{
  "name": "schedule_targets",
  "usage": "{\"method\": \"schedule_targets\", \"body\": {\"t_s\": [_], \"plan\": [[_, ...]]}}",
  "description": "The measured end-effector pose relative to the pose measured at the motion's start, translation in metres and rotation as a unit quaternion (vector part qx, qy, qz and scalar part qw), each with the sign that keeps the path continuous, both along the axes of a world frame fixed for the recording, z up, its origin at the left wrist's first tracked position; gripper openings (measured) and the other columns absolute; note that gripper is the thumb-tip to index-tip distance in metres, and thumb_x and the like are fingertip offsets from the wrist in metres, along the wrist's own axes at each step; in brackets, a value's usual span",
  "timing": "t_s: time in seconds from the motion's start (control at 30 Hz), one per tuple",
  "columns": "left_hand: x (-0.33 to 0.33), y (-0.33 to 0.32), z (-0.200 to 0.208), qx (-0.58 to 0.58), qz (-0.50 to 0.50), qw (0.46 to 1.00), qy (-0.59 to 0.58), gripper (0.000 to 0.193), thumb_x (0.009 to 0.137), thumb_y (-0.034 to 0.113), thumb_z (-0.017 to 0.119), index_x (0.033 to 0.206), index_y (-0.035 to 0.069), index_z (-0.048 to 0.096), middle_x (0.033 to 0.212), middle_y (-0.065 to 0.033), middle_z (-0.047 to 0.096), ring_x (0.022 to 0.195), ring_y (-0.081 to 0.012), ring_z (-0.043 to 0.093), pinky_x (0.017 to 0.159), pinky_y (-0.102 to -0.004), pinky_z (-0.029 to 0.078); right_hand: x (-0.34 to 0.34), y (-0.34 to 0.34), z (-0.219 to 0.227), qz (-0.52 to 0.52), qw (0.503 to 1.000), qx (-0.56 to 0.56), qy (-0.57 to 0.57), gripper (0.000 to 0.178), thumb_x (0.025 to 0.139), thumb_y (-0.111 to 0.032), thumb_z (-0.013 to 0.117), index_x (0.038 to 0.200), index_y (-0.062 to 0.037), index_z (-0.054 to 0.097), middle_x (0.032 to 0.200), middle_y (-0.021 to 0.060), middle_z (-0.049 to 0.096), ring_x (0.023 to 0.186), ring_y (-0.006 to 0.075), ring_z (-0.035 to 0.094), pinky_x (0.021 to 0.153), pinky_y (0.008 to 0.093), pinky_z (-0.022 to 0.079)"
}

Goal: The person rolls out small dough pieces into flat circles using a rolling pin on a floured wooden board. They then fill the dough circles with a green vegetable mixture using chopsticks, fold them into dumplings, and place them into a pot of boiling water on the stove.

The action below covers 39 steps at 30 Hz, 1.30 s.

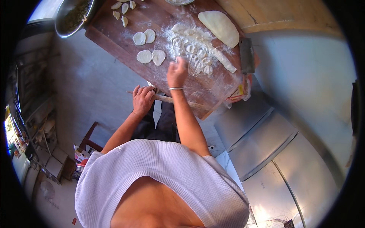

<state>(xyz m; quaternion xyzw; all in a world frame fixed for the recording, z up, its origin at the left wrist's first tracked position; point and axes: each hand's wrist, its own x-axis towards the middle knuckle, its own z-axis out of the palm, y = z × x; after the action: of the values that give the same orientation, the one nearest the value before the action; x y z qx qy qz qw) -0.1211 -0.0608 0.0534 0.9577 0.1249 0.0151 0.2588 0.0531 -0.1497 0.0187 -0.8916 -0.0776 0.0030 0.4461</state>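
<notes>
My left hand [143,99] is closed on a thin wooden rolling pin [164,98], which reaches to the right along the near edge of the board and passes beneath my right forearm. Just short of the floured dough pieces [191,49] is my right hand [177,72], a bracelet at its wrist; its fingertips are blurred, so whether they hold anything is unclear. A long dough strip [224,60] lies beside the small pieces. Several flat round dough wrappers [144,56] rest left of them. Behind sits a large folded slab of dough [220,28].
The wooden board [114,45] carries several folded dumplings [124,21] at its far left. A metal bowl of green filling [76,17] stands beyond its left corner. A cleaver-like dark blade [247,55] lies at the right edge. Steel cabinet fronts [266,140] are at right.
</notes>
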Motion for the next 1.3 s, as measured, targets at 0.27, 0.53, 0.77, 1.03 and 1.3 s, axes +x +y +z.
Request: {"method": "schedule_targets", "body": {"t_s": [0.27, 0.53, 0.77, 1.03, 1.3], "plan": [[0.007, -0.015, 0.002, 0.001, 0.016, 1.0, -0.005, 0.017, 0.08, 0.017, 0.072, 0.094, 0.015, 0.063, 0.115, 0.0003, 0.067, 0.109, -0.0226, 0.062, 0.108, -0.0504, 0.035, 0.032, -0.148, 0.005, 0.17, 0.922, -0.343, -0.061, 0.075, 0.084, -0.034, 0.072, 0.145, -0.0034, 0.041, 0.15, 0.0159, 0.04, 0.137, 0.0362, 0.039, 0.104, 0.0495, 0.039], [0.007, -0.031, -0.009, 0.011, 0.01, 1.0, -0.001, 0.018, 0.079, 0.019, 0.073, 0.093, 0.016, 0.062, 0.112, 0.0027, 0.066, 0.106, -0.0216, 0.062, 0.107, -0.0498, 0.037, 0.021, -0.158, -0.006, 0.19, 0.896, -0.397, -0.063, 0.092, 0.083, -0.058, 0.067, 0.148, -0.0019, 0.035, 0.159, 0.0176, 0.028, 0.145, 0.0372, 0.029, 0.108, 0.0584, 0.031], [0.009, -0.029, -0.007, 0.034, 0.035, 0.999, -0.017, 0.02, 0.078, 0.02, 0.073, 0.094, 0.016, 0.062, 0.111, 0.0022, 0.067, 0.105, -0.021, 0.063, 0.107, -0.0492, 0.038, -0.056, -0.105, 0.04, 0.197, 0.898, -0.375, 0.122, 0.106, 0.079, -0.062, 0.069, 0.153, 0.0016, 0.028, 0.161, 0.0219, 0.025, 0.148, 0.0392, 0.025, 0.108, 0.0622, 0.032], [0.01, -0.02, -0.024, 0.106, 0.081, 0.989, -0.067, 0.03, 0.075, 0.023, 0.078, 0.101, 0.016, 0.066, 0.122, -0.0011, 0.065, 0.115, -0.0235, 0.061, 0.11, -0.0503, 0.035, -0.018, -0.208, 0.014, 0.177, 0.903, -0.389, -0.037, 0.091, 0.087, -0.066, 0.056, 0.147, -0.0003, 0.039, 0.157, 0.0196, 0.032, 0.142, 0.0382, 0.035, 0.11, 0.0583, 0.03], [0.054, -0.013, -0.032, 0.142, 0.105, 0.983, 0.042, 0.089, 0.081, 0.073, 0.053, 0.149, 0.015, 0.045, 0.159, -0.0151, 0.032, 0.146, -0.0347, 0.03, 0.116, -0.0617, 0.02, 0.033, -0.203, -0.003, 0.233, 0.884, -0.386, -0.125, 0.102, 0.083, -0.076, 0.049, 0.147, 0.001, 0.035, 0.154, 0.0212, 0.035, 0.139, 0.0407, 0.036, 0.109, 0.0581, 0.03]]}}
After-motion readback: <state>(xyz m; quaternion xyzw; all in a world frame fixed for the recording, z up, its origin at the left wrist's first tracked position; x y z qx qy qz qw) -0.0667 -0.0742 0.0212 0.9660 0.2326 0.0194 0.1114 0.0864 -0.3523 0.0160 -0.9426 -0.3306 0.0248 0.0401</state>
